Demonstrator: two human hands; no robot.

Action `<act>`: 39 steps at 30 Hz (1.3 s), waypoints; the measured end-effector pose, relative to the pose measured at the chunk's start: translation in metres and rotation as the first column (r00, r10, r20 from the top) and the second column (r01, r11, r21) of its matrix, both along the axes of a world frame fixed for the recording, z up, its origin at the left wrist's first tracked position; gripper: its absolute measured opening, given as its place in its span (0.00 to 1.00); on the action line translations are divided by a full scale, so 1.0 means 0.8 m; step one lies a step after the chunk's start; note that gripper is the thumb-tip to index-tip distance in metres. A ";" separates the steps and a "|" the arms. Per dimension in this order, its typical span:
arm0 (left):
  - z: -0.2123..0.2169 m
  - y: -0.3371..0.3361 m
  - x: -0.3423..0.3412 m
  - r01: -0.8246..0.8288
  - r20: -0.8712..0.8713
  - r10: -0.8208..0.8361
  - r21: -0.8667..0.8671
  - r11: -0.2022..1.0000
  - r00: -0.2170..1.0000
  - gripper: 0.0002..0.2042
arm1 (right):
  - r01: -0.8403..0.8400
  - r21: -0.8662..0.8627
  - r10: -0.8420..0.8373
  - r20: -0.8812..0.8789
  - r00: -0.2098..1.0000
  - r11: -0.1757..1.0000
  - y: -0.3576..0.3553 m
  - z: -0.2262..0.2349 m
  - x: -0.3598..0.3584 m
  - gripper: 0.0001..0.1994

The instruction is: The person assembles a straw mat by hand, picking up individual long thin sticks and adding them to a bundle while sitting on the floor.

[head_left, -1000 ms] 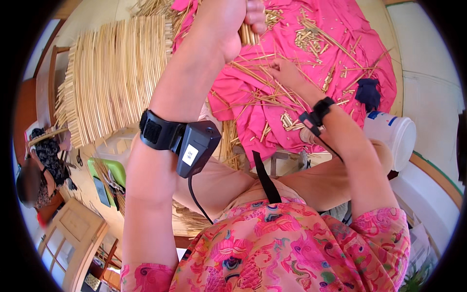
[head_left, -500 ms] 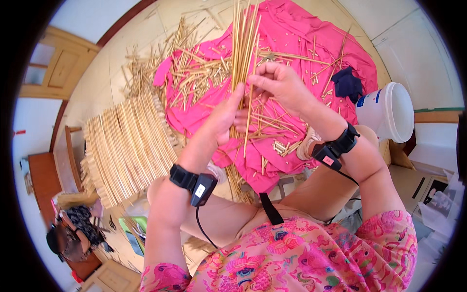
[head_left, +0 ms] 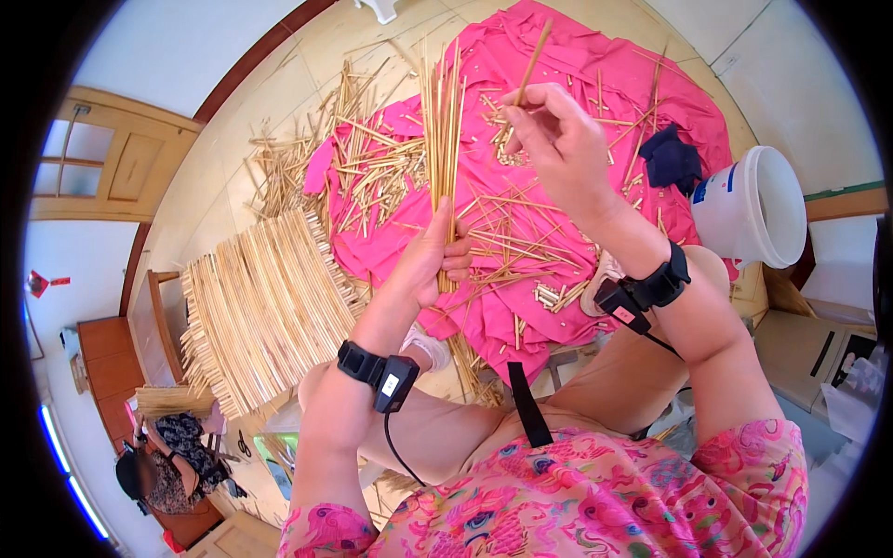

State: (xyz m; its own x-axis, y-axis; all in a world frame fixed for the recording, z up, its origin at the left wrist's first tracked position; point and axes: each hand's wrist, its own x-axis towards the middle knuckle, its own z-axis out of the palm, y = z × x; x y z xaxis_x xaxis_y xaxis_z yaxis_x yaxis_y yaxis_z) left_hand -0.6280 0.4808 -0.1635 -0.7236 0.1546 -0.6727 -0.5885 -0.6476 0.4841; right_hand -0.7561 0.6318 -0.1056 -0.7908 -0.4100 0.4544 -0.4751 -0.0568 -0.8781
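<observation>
My left hand [head_left: 439,253] is wrapped round the lower part of a bundle of thin golden stalks [head_left: 443,130], which stands up from my fist and fans out at the top. Off to the right and a little farther away, my right hand [head_left: 566,139] pinches a single stalk [head_left: 534,58] between thumb and fingers, apart from the bundle. Beneath both hands spreads a pink cloth [head_left: 595,65]. On it lie loose long stalks [head_left: 521,237] and many short cut pieces [head_left: 372,191].
A mat-like stack of flat-laid stalks [head_left: 270,316] lies at left, with a loose heap [head_left: 279,177] beyond it. At right are a white bucket [head_left: 777,205] and dark cloth [head_left: 670,160]. Another person [head_left: 172,465] sits at lower left, near a green tray [head_left: 279,451].
My right hand has moved up and away from the bundle, with one stalk in its fingers. My left hand still grips the bundle. The view has shifted slightly.
</observation>
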 end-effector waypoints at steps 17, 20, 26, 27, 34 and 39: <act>0.006 0.006 0.010 0.069 -0.043 -0.066 0.068 0.995 0.997 0.24 | -0.081 0.418 0.330 -0.567 0.755 0.905 -0.010 -0.061 0.029 0.10; 0.006 0.004 0.009 0.105 -0.066 -0.099 0.103 0.989 0.993 0.23 | -0.090 0.466 0.369 -0.551 0.749 0.880 -0.008 -0.060 0.029 0.10; 0.002 -0.001 0.011 0.153 -0.098 -0.140 0.141 0.978 0.985 0.16 | -0.128 0.449 0.373 -0.514 0.772 0.884 -0.012 -0.061 0.032 0.11; 0.004 0.001 0.011 0.127 -0.084 -0.116 0.136 0.983 0.990 0.14 | -0.135 0.437 0.373 -0.523 0.766 0.890 -0.012 -0.062 0.032 0.12; 0.014 0.003 0.010 0.114 -0.062 -0.106 0.154 0.981 0.992 0.11 | -0.147 0.341 0.319 -0.532 0.785 0.929 -0.017 -0.076 0.032 0.12; 0.013 0.001 0.012 0.139 -0.126 -0.117 0.185 0.973 0.985 0.12 | 0.024 0.170 -0.033 0.049 0.998 0.985 -0.031 -0.074 0.039 0.12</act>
State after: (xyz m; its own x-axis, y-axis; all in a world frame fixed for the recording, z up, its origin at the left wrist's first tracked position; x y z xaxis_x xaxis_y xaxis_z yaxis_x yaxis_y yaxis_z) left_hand -0.6185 0.4814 -0.1533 -0.7590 0.3692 -0.5363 -0.6210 -0.6579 0.4261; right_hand -0.7248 0.6073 -0.1651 -0.8238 -0.4545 0.3387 -0.4285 0.1081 -0.8971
